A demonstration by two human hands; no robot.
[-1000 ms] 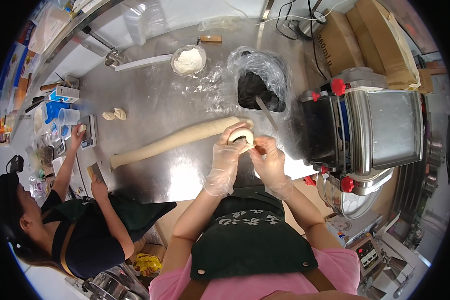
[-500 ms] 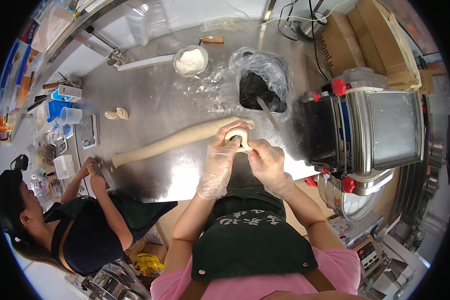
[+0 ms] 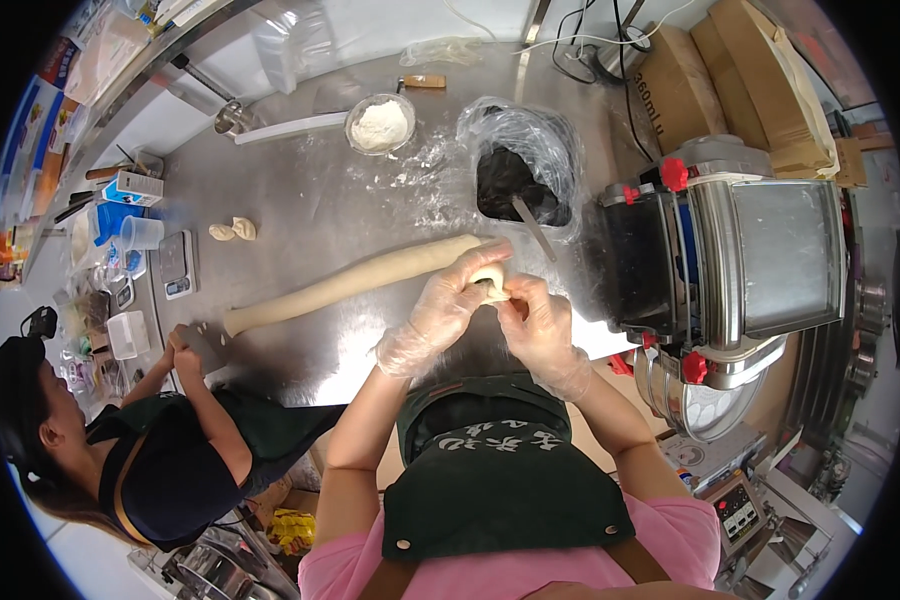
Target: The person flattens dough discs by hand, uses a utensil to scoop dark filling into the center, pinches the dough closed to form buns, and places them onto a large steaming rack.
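Both of my plastic-gloved hands are closed on a small piece of pale dough point(image 3: 492, 275) with a dark hollow or filling at its middle. My left hand point(image 3: 447, 300) curls over it from the left, while my right hand point(image 3: 530, 320) pinches its lower right. Behind them lies a long dough roll point(image 3: 345, 282) on the steel table point(image 3: 300, 190). Farther back, a plastic-lined tray of black filling point(image 3: 508, 178) holds a thin metal spatula point(image 3: 533, 228). Two small dough lumps point(image 3: 234, 229) sit to the left.
A flour bowl point(image 3: 380, 122) stands at the back. A roller machine point(image 3: 770, 255) and cardboard boxes point(image 3: 725, 80) are at right, scales point(image 3: 178, 265) and containers at left. A co-worker point(image 3: 160, 450) at lower left holds a metal scraper point(image 3: 203, 352) near the roll's end.
My left hand and forearm have swung down-left, its fingers now covering more of the dough ring. The co-worker's left hand has moved from the scale down to the scraper.
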